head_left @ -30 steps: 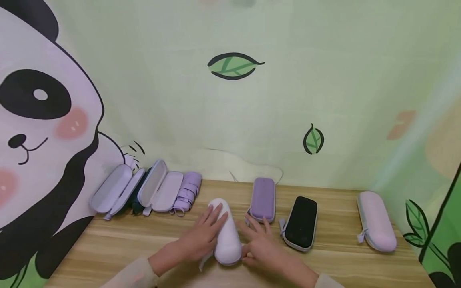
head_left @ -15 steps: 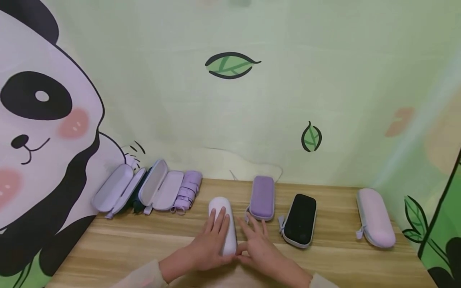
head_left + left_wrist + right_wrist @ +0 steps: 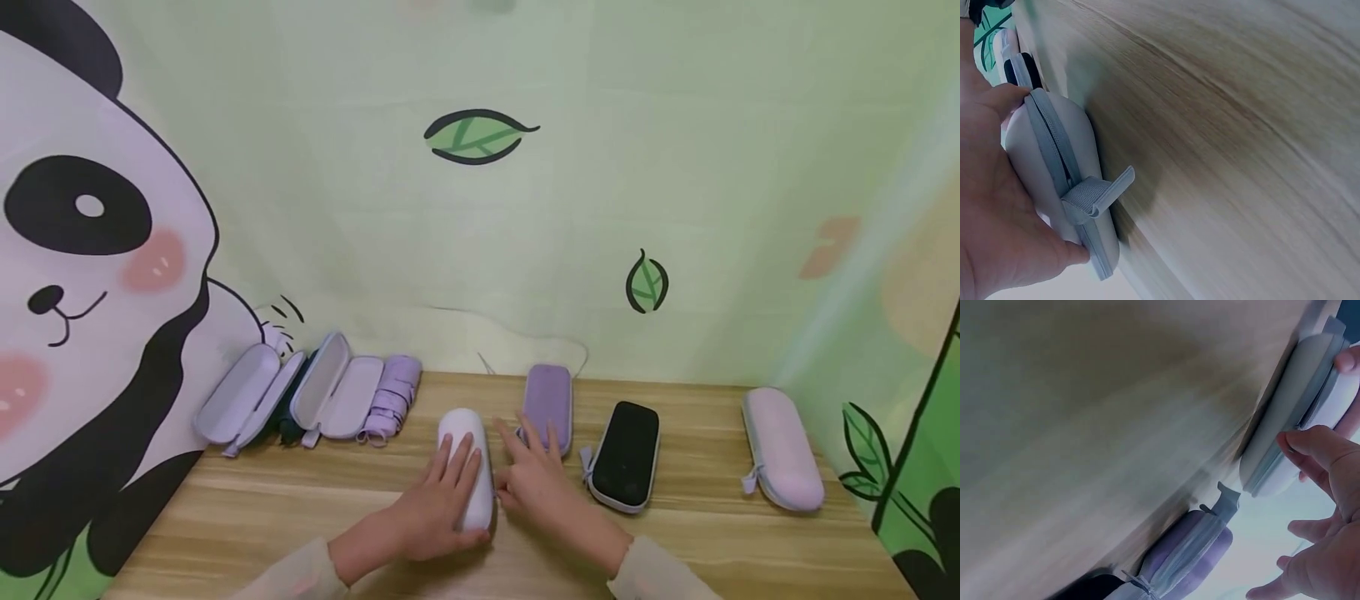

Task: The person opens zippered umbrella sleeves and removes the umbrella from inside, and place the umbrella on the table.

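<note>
A white zippered hard case (image 3: 460,423) lies on the table in front of me. My left hand (image 3: 438,508) holds it from above, fingers along its top and thumb at its near end. The left wrist view shows a grey fabric loop (image 3: 1091,197) on the case's left side. At the right side, my right hand (image 3: 540,483) pinches at the zip seam with thumb and index finger. The zipper pull (image 3: 1291,439) is mostly hidden between those fingertips. A dark gap shows along the seam behind them. The other right fingers spread toward the purple case (image 3: 549,392).
Right of the hands lie a black case (image 3: 624,454) and a pink case (image 3: 783,450). At the back left, two opened pale cases (image 3: 243,396) stand beside a rolled purple umbrella-like bundle (image 3: 395,396). A printed cloth backdrop (image 3: 555,208) rises behind the table (image 3: 720,533).
My right hand has moved from the near end of the white case along its right side, away from me. My left hand has slid nearer to the case's near end.
</note>
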Demonstrator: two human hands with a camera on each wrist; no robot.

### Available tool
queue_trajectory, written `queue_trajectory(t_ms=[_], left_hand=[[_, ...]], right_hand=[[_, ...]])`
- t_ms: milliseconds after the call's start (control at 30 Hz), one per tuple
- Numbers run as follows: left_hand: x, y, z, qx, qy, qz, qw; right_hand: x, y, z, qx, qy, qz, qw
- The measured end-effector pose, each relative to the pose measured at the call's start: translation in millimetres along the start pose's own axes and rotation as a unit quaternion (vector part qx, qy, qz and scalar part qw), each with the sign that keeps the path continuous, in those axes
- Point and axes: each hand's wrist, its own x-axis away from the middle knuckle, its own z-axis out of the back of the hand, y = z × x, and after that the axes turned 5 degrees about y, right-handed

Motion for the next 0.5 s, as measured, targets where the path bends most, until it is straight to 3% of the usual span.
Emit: queue_trajectory(t_ms=[500], left_hand=[[-0.5,-5.4,-1.5,0.032,-0.020,-0.013,0.9992]], right_hand=[[-24.5,8.5,-8.6,0.023,0.002,-0.017,1.000]])
